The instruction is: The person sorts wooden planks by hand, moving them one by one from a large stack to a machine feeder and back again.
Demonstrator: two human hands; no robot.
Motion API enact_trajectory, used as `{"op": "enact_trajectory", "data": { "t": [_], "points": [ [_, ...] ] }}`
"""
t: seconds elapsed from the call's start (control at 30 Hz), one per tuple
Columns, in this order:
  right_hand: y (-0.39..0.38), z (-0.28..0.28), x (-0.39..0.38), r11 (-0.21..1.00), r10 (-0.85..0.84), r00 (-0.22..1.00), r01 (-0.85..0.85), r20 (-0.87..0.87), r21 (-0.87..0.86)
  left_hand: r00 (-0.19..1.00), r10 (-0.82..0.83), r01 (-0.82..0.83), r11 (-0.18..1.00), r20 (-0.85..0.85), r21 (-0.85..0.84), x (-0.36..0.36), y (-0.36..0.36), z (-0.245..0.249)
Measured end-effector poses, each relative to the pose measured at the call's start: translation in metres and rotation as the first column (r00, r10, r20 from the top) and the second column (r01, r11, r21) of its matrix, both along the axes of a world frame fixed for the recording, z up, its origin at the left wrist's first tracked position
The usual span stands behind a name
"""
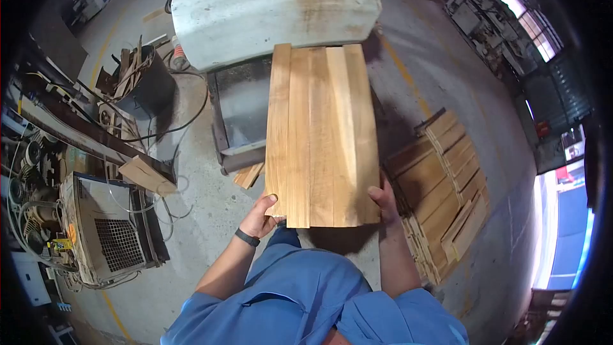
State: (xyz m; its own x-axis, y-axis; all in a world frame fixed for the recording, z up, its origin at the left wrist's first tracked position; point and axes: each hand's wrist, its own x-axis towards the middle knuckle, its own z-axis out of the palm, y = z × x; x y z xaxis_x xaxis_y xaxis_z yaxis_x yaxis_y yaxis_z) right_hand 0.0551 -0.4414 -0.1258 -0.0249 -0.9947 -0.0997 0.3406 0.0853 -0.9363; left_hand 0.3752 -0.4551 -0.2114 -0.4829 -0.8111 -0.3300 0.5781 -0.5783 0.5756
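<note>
A bundle of several light wooden boards (321, 134) lies side by side, its far end at the mouth of a large pale machine (274, 9). My left hand (260, 215) grips the near left corner of the boards, thumb on top. A black band sits on that wrist. My right hand (385, 199) holds the near right edge of the same boards. Both arms reach out from blue sleeves.
A stack of similar boards (444, 185) sits on the floor to the right. The machine's dark metal bed (239, 108) is left of the boards. A bin of wood scraps (143, 80), cables and a caged motor unit (108, 230) crowd the left. The floor is concrete.
</note>
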Motion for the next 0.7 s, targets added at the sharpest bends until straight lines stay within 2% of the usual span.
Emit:
{"op": "enact_trajectory", "data": {
  "t": [0.03,0.13,0.17,0.23,0.4,0.5,0.53,0.63,0.67,0.7],
  "points": [
    [-0.034,-0.024,0.001,0.998,0.053,0.998,-0.054,-0.024,-0.025,0.999,0.014,-0.015,0.999,0.031,0.048,0.004,-0.023,-0.02],
    [-0.116,-0.104,0.0,0.943,0.169,0.983,-0.184,0.075,0.278,0.996,0.016,-0.035,0.975,0.087,0.22,0.016,-0.072,-0.07],
    [-0.136,-0.118,0.006,0.9,0.187,0.978,-0.206,0.087,0.385,0.983,0.008,-0.042,0.982,0.186,0.182,0.02,-0.086,-0.076],
    [-0.151,-0.143,0.023,0.925,0.117,0.99,-0.082,-0.073,0.371,0.927,-0.001,-0.039,0.994,0.375,0.1,0.028,-0.114,-0.088],
    [-0.177,-0.174,0.03,0.935,0.078,0.934,0.053,-0.349,0.351,0.92,-0.001,-0.062,0.987,0.391,0.15,0.025,-0.131,-0.117],
    [-0.184,-0.172,0.014,0.907,0.02,0.981,0.063,-0.192,0.416,0.935,0.025,-0.099,0.976,0.354,0.195,0.022,-0.128,-0.133],
    [-0.185,-0.172,0.008,0.923,0.025,0.957,0.089,-0.288,0.374,0.934,0.027,-0.109,0.971,0.357,0.211,0.022,-0.128,-0.138],
    [-0.192,-0.171,-0.013,0.966,0.029,0.83,0.12,-0.557,0.23,0.932,0.048,-0.138,0.963,0.36,0.231,0.02,-0.126,-0.147],
    [-0.197,-0.128,-0.003,0.962,0.072,0.571,0.175,-0.818,0.207,0.912,0.046,-0.148,0.963,0.407,0.223,0.017,-0.125,-0.135],
    [-0.202,-0.121,0.001,0.965,0.08,0.446,0.189,-0.891,0.181,0.91,0.056,-0.16,0.961,0.411,0.224,0.015,-0.125,-0.135]
  ]
}}
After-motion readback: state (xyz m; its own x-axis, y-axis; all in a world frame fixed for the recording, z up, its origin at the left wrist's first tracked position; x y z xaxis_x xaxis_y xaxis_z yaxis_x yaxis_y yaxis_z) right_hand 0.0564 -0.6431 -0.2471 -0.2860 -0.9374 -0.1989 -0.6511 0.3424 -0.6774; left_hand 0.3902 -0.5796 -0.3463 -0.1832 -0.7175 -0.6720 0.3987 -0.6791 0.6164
